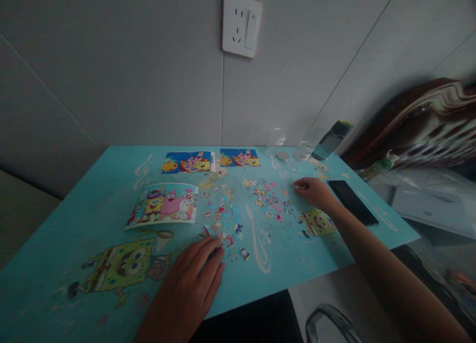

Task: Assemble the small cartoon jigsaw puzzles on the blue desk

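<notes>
My left hand (193,278) lies flat on the turquoise cartoon-printed table (74,219), fingers stretched out, fingertips touching loose jigsaw pieces (223,229) near the front edge. My right hand (314,190) reaches across the table with its fingers curled together at the right end of a second scatter of small pieces (269,200); whether a piece is in the fingers is too small to tell. A printed reference picture (165,204) lies left of the pieces. Two puzzle box cards (188,162) (240,157) lie at the back of the table.
A black phone (352,201) lies at the table's right side. A clear plastic bottle (323,142) lies near the wall, with a small clear cup (277,137) beside it. A wall socket (241,23) is above. A dark wooden headboard (416,125) stands on the right.
</notes>
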A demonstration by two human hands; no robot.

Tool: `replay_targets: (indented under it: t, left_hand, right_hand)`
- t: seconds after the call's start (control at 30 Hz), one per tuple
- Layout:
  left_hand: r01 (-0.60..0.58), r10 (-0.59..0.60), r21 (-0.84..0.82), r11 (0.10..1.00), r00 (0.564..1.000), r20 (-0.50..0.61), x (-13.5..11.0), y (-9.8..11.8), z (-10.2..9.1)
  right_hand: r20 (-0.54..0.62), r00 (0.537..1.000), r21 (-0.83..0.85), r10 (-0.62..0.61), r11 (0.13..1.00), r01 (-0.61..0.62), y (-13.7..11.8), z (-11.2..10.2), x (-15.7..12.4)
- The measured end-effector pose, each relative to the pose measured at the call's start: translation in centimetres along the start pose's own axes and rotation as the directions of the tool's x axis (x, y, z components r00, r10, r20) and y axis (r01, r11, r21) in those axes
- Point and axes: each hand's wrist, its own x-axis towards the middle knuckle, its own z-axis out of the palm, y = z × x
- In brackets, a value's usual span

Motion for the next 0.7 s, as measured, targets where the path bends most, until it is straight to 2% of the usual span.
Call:
replay_targets:
  t: [0.23,0.47,0.7]
  left_hand:
    - [0.019,-0.019,-0.002,1.000,1.000,0.007,0.03,0.09,-0.11]
    - [0.002,-0.002,-0.013,1.000,0.999,-0.034,0.11,-0.06,0.18]
    - [0.026,-0.027,-0.021,0.999,1.000,-0.010,-0.14,-0.07,0.34]
  right_hand:
    - [0.013,1.000,-0.006,-0.009,1.000,0.010,-0.27,0.28,0.22]
    - [-0.036,0.999,-0.067,0.007,0.998,-0.010,-0.57,0.62,0.55]
    - [-0.041,0.999,-0.079,0.011,0.997,-0.015,-0.60,0.64,0.91]
